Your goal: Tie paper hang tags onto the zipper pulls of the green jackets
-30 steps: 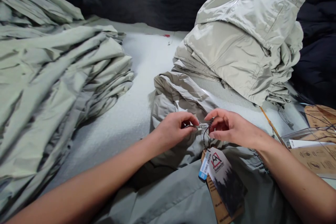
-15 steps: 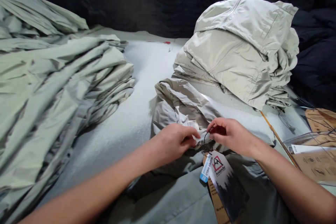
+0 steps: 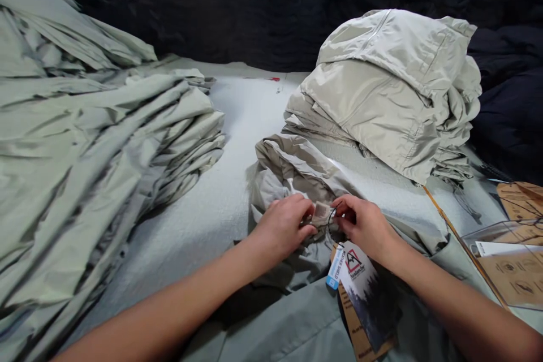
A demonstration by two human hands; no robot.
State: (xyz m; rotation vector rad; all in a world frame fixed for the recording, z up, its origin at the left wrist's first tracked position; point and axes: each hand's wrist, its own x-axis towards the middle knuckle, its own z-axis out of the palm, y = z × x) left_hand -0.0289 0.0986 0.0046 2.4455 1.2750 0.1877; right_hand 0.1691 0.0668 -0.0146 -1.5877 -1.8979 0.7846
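Left hand (image 3: 282,223) has fingers narrow, pinching a small white label (image 3: 321,212) on a grey jacket (image 3: 292,317); right hand (image 3: 360,227) fingers pinch a black cord (image 3: 330,226) just beside it, hang tags (image 3: 360,283) lying below.

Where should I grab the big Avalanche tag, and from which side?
Pinch the Avalanche tag by its lower end, coming from the near side. It lies draped on the jacket; its cord end sits by the left hand and right hand.
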